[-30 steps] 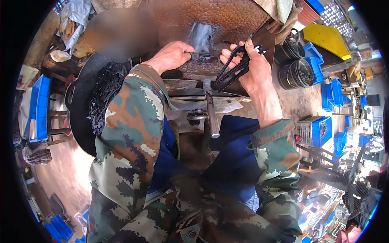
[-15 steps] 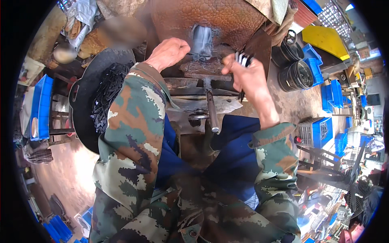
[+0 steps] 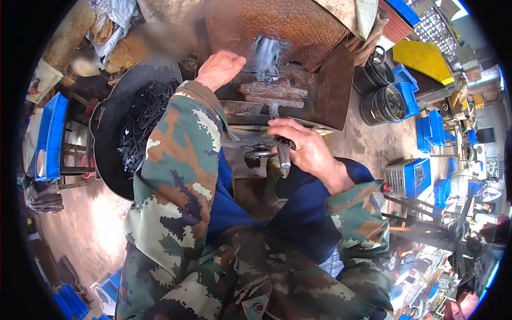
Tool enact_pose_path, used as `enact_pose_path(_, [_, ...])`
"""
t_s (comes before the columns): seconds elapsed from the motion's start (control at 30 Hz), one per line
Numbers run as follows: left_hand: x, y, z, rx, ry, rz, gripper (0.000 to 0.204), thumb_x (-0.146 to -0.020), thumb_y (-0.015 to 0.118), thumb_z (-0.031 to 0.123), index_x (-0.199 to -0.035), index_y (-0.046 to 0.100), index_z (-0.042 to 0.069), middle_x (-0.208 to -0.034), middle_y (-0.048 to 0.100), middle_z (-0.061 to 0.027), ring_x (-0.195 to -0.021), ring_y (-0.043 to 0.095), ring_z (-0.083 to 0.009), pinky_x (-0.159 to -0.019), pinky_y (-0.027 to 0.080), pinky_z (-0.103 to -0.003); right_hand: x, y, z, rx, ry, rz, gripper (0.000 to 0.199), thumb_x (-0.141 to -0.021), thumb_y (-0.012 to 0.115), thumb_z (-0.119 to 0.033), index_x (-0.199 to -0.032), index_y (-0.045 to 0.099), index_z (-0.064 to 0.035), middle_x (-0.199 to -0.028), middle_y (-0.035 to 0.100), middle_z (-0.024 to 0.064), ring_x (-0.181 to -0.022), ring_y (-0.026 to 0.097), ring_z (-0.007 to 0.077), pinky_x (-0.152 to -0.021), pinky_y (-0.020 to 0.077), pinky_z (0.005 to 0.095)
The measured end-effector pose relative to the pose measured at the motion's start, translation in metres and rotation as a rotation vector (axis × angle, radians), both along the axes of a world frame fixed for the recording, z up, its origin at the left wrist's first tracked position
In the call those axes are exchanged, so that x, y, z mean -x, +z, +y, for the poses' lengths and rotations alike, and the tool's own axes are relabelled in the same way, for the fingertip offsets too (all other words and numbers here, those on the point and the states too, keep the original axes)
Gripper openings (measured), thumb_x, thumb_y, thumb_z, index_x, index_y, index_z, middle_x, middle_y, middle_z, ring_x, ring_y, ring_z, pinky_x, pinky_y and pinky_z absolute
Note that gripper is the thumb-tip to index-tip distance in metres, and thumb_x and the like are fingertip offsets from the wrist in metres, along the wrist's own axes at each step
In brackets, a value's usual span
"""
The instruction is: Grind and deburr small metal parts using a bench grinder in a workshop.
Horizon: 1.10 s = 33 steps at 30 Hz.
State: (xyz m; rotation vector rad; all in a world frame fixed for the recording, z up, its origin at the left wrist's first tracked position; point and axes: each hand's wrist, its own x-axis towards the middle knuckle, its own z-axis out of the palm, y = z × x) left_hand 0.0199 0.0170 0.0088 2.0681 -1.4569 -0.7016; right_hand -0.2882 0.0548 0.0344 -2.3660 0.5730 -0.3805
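My left hand (image 3: 221, 68) is closed just left of a pale grey, blurred slot (image 3: 267, 55) in a machine's brown, crackled cover (image 3: 298, 26). Whatever its fingers pinch is hidden. My right hand (image 3: 309, 152) curls around the metal lever handle (image 3: 284, 156), which points toward me below the slot. Dark ends show under its fingers; whether these are loose strips or part of the lever I cannot tell. Between the hands lies a rusty, rough block (image 3: 272, 92). Left of my left forearm, a large black pan (image 3: 106, 152) holds many thin dark strips (image 3: 146, 120).
A metal side plate (image 3: 334, 88) stands right of the slot. Beyond it are black buckets (image 3: 381, 105), blue bins (image 3: 408, 96) and a yellow panel (image 3: 424, 60). A crate (image 3: 408, 178) and a fan (image 3: 464, 240) stand farther right. At the left is a blue tray (image 3: 50, 138).
My right hand has come down and left from beside the slot, where it held several dark and shiny strips, onto the lever handle. My left hand has barely moved.
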Motion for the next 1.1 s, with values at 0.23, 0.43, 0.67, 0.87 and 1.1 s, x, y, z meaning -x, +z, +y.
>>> enact_pose_path(0.23, [0.013, 0.011, -0.009, 0.157, 0.18, 0.065, 0.041, -0.09, 0.055, 0.045, -0.111, 0.072, 0.014, -0.115, 0.069, -0.0141, -0.112, 0.062, -0.0346, -0.097, 0.047, -0.044, -0.016, 0.008, -0.013, -0.127, -0.112, -0.281, 0.036, -0.077, 0.074, 0.002, -0.112, 0.066, -0.0031, -0.121, 0.065, 0.0103, -0.11, 0.063, 0.023, -0.092, 0.0519, 0.0326])
enact_pose_path(0.43, [0.013, -0.001, -0.024, 0.656, 0.325, 0.122, 0.031, -0.081, 0.064, 0.041, -0.094, 0.076, 0.015, -0.1, 0.072, -0.0132, -0.1, 0.066, -0.0333, -0.087, 0.053, -0.045, -0.065, 0.052, -0.035, -0.428, -0.563, -0.344, 0.024, -0.084, 0.077, -0.011, -0.107, 0.07, -0.0083, -0.07, 0.06, -0.0042, -0.053, 0.049, 0.0048, -0.049, 0.0407, 0.0229])
enact_pose_path(0.67, [0.058, 0.026, -0.031, 0.717, 0.425, 0.251, 0.019, -0.077, 0.067, 0.028, -0.08, 0.075, 0.011, -0.098, 0.064, -0.0213, -0.1, 0.06, -0.0386, -0.087, 0.049, -0.049, -0.101, 0.056, -0.119, -0.466, -0.574, -0.552, 0.017, -0.089, 0.074, -0.016, -0.101, 0.07, -0.0044, -0.062, 0.05, -0.0052, -0.046, 0.038, 0.0053, -0.042, 0.0346, 0.0234])
enact_pose_path(0.87, [0.066, 0.04, -0.018, 0.728, 0.509, 0.328, 0.023, -0.079, 0.067, 0.026, -0.088, 0.074, 0.006, -0.105, 0.063, -0.0222, -0.105, 0.059, -0.0396, -0.092, 0.048, -0.047, -0.131, 0.041, -0.178, -0.464, -0.523, -0.518, 0.019, -0.095, 0.067, -0.018, -0.105, 0.069, -0.0016, -0.065, 0.054, -0.0031, -0.047, 0.037, 0.0051, -0.043, 0.0334, 0.0238])
enact_pose_path(1.1, [0.061, 0.04, -0.018, 0.714, 0.456, 0.378, 0.026, -0.081, 0.066, 0.022, -0.094, 0.071, 0.0, -0.109, 0.06, -0.0246, -0.107, 0.057, -0.04, -0.093, 0.046, -0.047, -0.136, 0.034, -0.198, -0.408, -0.485, -0.538, 0.02, -0.095, 0.068, -0.018, -0.103, 0.069, 0.0009, -0.065, 0.058, -0.0012, -0.046, 0.038, 0.005, -0.044, 0.0328, 0.0239])
